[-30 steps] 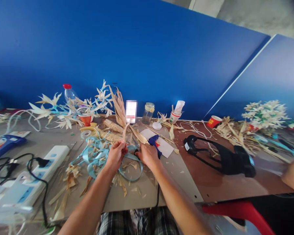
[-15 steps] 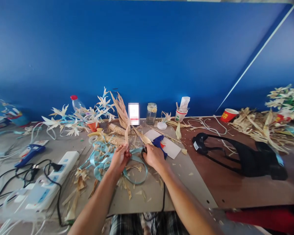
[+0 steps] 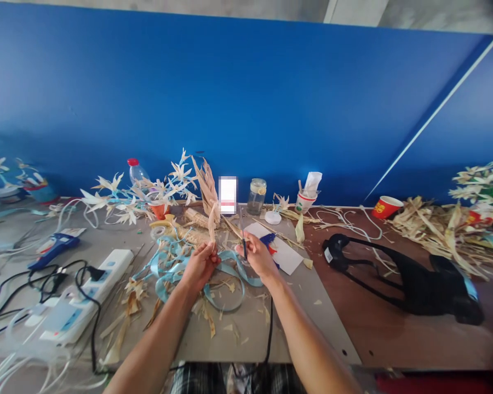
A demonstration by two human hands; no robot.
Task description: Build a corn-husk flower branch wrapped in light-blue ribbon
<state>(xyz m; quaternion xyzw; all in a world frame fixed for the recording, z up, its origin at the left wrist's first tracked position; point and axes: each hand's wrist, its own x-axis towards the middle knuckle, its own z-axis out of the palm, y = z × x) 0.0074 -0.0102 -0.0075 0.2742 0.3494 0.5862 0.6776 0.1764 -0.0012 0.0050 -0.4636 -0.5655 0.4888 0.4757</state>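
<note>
My left hand [image 3: 201, 265] is closed on the lower end of a pale corn husk strip [image 3: 212, 227], which stands upright above the fingers. To its right, my right hand [image 3: 258, 256] grips dark-handled scissors [image 3: 244, 247] with the narrow blades pointing up. Another husk strip [image 3: 230, 225] slants toward the right fingers; whether they touch it I cannot tell. Light blue ribbon [image 3: 230, 268] lies in loops below and between the hands. Corn cobs [image 3: 197, 219] rest just beyond my left hand. Partly hidden behind my right hand is a blue tool [image 3: 268, 238] on a white sheet [image 3: 291, 258].
At left are a power strip [image 3: 107, 279], black cords and a blue glue gun [image 3: 55, 246]. Husk flowers [image 3: 127, 200], a glass jar [image 3: 256, 198] and a paper cup [image 3: 306, 201] stand along the blue partition [image 3: 246, 98]. A black strapped item [image 3: 414, 279] lies at right.
My right hand has turned, so the scissors now point upward with their blades in view. The left hand keeps its husk strip. The camera view has tilted slightly up.
</note>
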